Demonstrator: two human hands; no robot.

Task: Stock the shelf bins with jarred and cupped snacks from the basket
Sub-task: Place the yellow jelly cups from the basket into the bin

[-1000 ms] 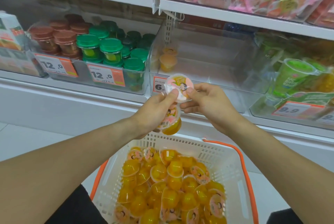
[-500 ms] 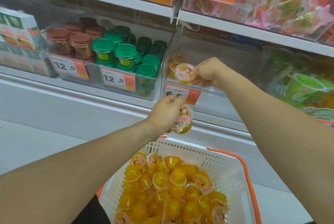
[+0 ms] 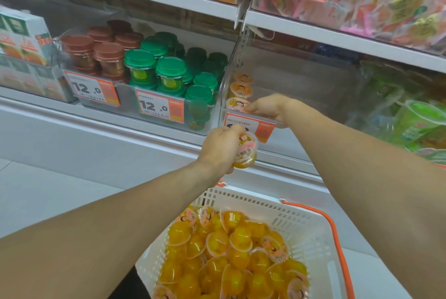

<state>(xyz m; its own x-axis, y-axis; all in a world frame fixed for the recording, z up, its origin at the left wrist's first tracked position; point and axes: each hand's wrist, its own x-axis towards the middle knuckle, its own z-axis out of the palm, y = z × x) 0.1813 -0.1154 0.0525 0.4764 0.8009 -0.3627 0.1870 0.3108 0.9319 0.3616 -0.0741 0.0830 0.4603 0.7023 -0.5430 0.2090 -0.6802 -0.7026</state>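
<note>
My right hand (image 3: 269, 107) reaches over the front wall of a clear shelf bin (image 3: 301, 86) and holds a pink-lidded jelly cup (image 3: 237, 104) at the bin's front left corner. Two more such cups (image 3: 241, 90) sit behind it along the left wall. My left hand (image 3: 220, 148) hangs in front of the bin's price tag and grips another orange jelly cup (image 3: 246, 151), tilted on its side. Below, a white basket with orange handles (image 3: 313, 233) holds several orange jelly cups (image 3: 231, 257).
Left of the bin, a second clear bin holds green-lidded jars (image 3: 169, 72) and brown-lidded jars (image 3: 96, 52), with 12.0 price tags. Green cups (image 3: 420, 120) fill the bin to the right. An upper shelf (image 3: 337, 35) overhangs the bins. Juice cartons (image 3: 21, 38) stand far left.
My right hand carried its cup from in front of the shelf into the bin and lowered it to the front left corner. The left hand kept its cup and stayed below the bin.
</note>
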